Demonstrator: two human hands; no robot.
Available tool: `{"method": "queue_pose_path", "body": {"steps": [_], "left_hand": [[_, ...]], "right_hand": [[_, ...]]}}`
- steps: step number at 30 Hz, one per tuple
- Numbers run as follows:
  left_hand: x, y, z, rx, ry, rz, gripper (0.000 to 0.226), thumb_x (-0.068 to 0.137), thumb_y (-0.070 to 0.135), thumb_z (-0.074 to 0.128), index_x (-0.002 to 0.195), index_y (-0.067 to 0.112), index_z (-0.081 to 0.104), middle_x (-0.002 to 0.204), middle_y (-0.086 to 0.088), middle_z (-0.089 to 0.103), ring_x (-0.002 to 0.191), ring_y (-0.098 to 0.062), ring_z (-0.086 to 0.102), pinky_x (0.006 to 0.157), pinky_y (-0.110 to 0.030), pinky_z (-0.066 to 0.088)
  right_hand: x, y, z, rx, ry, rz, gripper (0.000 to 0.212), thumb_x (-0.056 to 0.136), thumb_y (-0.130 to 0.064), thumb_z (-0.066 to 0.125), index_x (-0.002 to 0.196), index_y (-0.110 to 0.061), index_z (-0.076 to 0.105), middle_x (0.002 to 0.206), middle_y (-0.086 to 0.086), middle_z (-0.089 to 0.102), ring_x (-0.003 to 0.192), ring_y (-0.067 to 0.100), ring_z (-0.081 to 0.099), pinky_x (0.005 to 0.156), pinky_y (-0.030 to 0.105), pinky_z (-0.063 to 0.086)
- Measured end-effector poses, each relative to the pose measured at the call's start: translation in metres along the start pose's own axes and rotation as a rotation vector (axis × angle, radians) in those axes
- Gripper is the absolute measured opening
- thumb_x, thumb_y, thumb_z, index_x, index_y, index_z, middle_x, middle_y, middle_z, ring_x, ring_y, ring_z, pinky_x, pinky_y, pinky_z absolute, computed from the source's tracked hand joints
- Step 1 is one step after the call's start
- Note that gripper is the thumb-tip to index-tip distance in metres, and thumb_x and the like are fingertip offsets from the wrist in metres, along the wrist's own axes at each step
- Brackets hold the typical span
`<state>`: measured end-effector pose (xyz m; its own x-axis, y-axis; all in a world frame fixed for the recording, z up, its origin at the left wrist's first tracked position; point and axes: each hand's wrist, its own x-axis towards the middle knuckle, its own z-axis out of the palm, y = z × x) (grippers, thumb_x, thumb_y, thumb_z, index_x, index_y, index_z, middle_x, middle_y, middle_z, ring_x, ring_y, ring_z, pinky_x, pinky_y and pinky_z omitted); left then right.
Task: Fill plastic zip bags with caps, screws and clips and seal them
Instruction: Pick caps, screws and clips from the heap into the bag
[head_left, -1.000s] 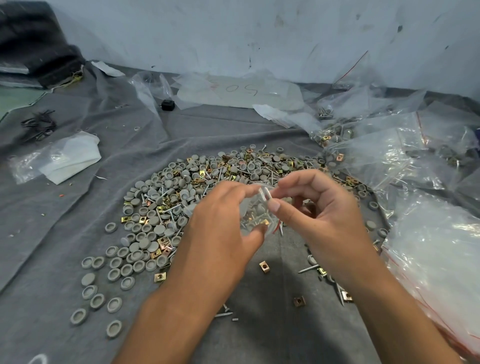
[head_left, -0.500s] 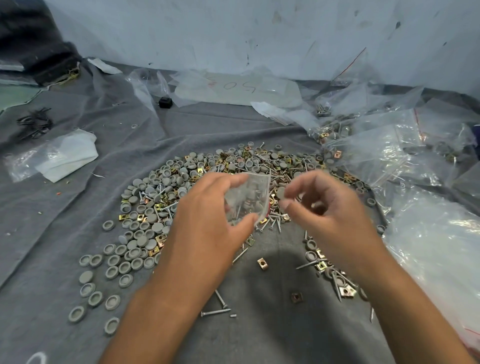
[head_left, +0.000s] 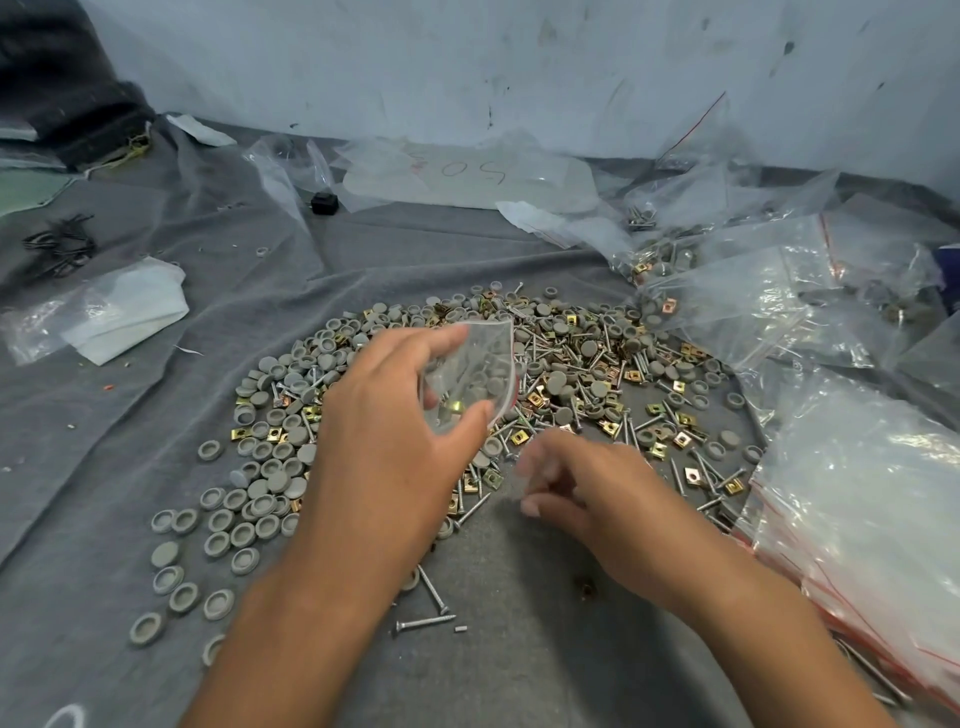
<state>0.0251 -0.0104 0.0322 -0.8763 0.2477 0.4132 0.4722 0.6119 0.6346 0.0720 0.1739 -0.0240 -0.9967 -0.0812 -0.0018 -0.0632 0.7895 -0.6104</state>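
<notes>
— Honestly, what worries you most at this point?

— Starting on the left: the left hand (head_left: 384, 441) holds the small zip bag (head_left: 470, 382) above the pile of caps, screws and clips (head_left: 545, 384), with a fingertip on its far top corner and the thumb (head_left: 470, 423) under its near edge. That is a light pinch on slick film. Grey caps and a brass clip already sit inside, and I cannot tell whether the red-lined mouth is pressed closed. If it is open and the bag tips, the parts could spill back into the pile.

— And the hand's pose?

— Its wrist is raised, palm turned to the right, the fingers curved round the bag.

— The other one?

— The right hand (head_left: 582, 493) hangs low over the grey cloth (head_left: 104, 426), near the pile's edge. It is blurred, its fingers loosely curled, apparently with nothing in them.

— Anything further right?

— A stack of spare bags (head_left: 857, 519) lies there, well apart from either hand.
</notes>
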Motion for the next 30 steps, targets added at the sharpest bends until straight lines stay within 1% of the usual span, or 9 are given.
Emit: {"method": "queue_pose_path", "body": {"steps": [4, 6, 9, 13, 15, 18, 23, 27, 30], "left_hand": [[0.001, -0.002, 0.001, 0.005, -0.013, 0.009, 0.055, 0.076, 0.019, 0.085, 0.127, 0.021, 0.067, 0.086, 0.028, 0.045, 0.086, 0.008, 0.051, 0.078, 0.002, 0.033], [0.001, -0.003, 0.002, 0.005, -0.019, 0.01, 0.056, 0.075, 0.019, 0.085, 0.128, 0.022, 0.067, 0.088, 0.028, 0.045, 0.086, 0.012, 0.049, 0.079, 0.003, 0.032], [0.001, -0.004, 0.006, 0.018, -0.051, 0.023, 0.058, 0.074, 0.02, 0.087, 0.128, 0.024, 0.066, 0.097, 0.024, 0.051, 0.085, 0.012, 0.05, 0.079, 0.004, 0.031], [-0.001, -0.001, 0.012, 0.021, -0.097, 0.061, 0.06, 0.074, 0.028, 0.086, 0.129, 0.032, 0.063, 0.111, 0.024, 0.055, 0.086, 0.013, 0.049, 0.084, -0.004, 0.036], [-0.001, -0.001, 0.012, 0.01, -0.088, 0.063, 0.058, 0.074, 0.026, 0.085, 0.128, 0.03, 0.064, 0.111, 0.022, 0.057, 0.086, 0.014, 0.048, 0.084, -0.007, 0.039], [0.001, -0.005, 0.008, 0.009, -0.041, 0.028, 0.058, 0.073, 0.02, 0.087, 0.127, 0.024, 0.066, 0.099, 0.021, 0.054, 0.087, 0.016, 0.049, 0.079, 0.003, 0.033], [0.003, -0.007, 0.002, 0.007, -0.004, -0.001, 0.059, 0.071, 0.018, 0.088, 0.127, 0.023, 0.067, 0.092, 0.027, 0.049, 0.087, 0.016, 0.05, 0.078, 0.005, 0.032], [0.003, -0.006, 0.001, 0.007, -0.008, -0.004, 0.059, 0.072, 0.019, 0.088, 0.127, 0.023, 0.067, 0.091, 0.029, 0.047, 0.086, 0.016, 0.049, 0.077, 0.005, 0.031], [0.003, -0.007, 0.0, 0.012, -0.012, -0.006, 0.058, 0.072, 0.02, 0.087, 0.127, 0.023, 0.067, 0.09, 0.029, 0.046, 0.086, 0.015, 0.049, 0.077, 0.003, 0.031]], "right_hand": [[0.0, -0.009, -0.005, 0.115, 0.314, -0.197, 0.035, 0.084, -0.009, 0.081, 0.108, -0.031, 0.067, 0.092, -0.022, 0.071, 0.089, -0.005, 0.066, 0.072, 0.008, 0.047], [0.0, -0.014, -0.008, 0.128, 0.471, -0.303, 0.03, 0.082, -0.008, 0.082, 0.105, -0.023, 0.07, 0.093, -0.02, 0.071, 0.087, -0.005, 0.067, 0.072, 0.007, 0.046], [0.0, -0.021, -0.011, 0.174, 0.649, -0.398, 0.011, 0.089, -0.019, 0.074, 0.1, -0.02, 0.072, 0.093, -0.016, 0.069, 0.086, 0.001, 0.065, 0.073, 0.013, 0.046], [0.009, -0.03, -0.008, 0.097, 0.751, -0.384, 0.009, 0.09, -0.022, 0.075, 0.098, -0.018, 0.073, 0.094, -0.017, 0.064, 0.087, 0.0, 0.058, 0.079, 0.013, 0.041], [0.014, -0.03, -0.007, 0.081, 0.741, -0.319, 0.011, 0.09, -0.023, 0.075, 0.099, -0.02, 0.073, 0.095, -0.019, 0.062, 0.087, -0.003, 0.054, 0.079, 0.01, 0.038], [0.018, -0.022, -0.005, 0.104, 0.738, -0.205, 0.011, 0.091, -0.016, 0.074, 0.098, -0.023, 0.069, 0.093, -0.017, 0.062, 0.083, -0.003, 0.054, 0.074, 0.009, 0.037], [0.02, -0.009, 0.024, -0.065, 0.279, 0.014, 0.01, 0.091, -0.033, 0.072, 0.094, -0.035, 0.063, 0.092, -0.02, 0.06, 0.087, 0.0, 0.055, 0.077, 0.029, 0.051], [0.02, -0.008, 0.037, -0.156, 0.218, 0.019, 0.021, 0.089, -0.047, 0.071, 0.1, -0.039, 0.055, 0.093, -0.021, 0.06, 0.089, 0.0, 0.052, 0.067, 0.025, 0.043], [0.019, -0.007, 0.034, -0.064, 0.181, 0.038, 0.019, 0.089, -0.037, 0.074, 0.101, -0.036, 0.06, 0.087, -0.021, 0.063, 0.085, 0.001, 0.057, 0.074, 0.032, 0.051]]}}
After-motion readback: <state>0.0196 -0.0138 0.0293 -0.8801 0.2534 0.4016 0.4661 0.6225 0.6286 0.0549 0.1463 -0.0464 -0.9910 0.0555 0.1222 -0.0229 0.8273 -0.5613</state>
